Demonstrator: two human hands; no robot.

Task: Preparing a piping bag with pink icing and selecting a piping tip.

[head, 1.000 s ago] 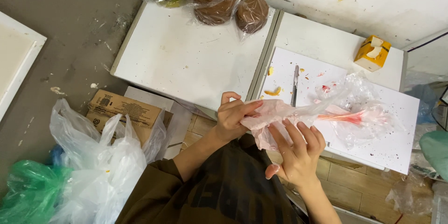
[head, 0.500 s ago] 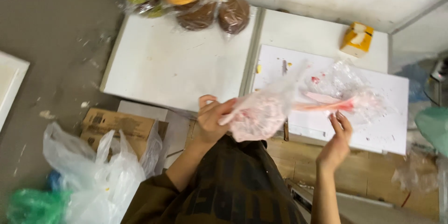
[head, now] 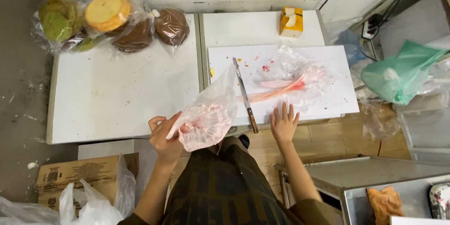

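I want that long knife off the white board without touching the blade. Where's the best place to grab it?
Judging by its pose, take the knife by its brown handle at the near end, coming from the board's near edge beside the right hand; the blade points away.

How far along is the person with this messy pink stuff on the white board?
Used already: a pink-stained piping bag lies flat on the smeared white board, a knife beside it. In hand: the left hand grips a crumpled, pink-smeared plastic bag; the right hand rests on the board's edge. Left: the wrapped cake layers remain unopened.
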